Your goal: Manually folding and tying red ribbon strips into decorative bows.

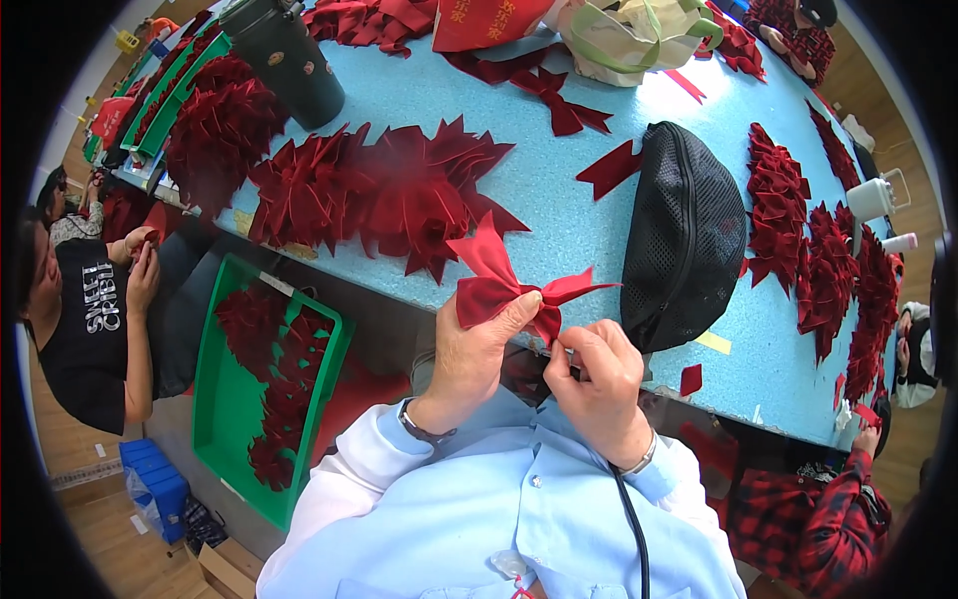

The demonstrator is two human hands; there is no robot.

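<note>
Red velvety bow (504,276) clasped by left hand (461,359) and right hand (602,377) — speckled pale-blue tabletop (574,238) beyond, brown floor (75,434) lower left.

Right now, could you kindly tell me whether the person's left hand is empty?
No, the left hand holds a red bow, with its thumb pressed against the fabric.

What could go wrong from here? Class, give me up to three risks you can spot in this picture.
1. The red bow, held in the left fingers by the table's edge, could slip and drop.
2. The black bag sits close to the right fingers and might be bumped.
3. The ribbon heap lies near the edge; a knock might send pieces down.
</note>
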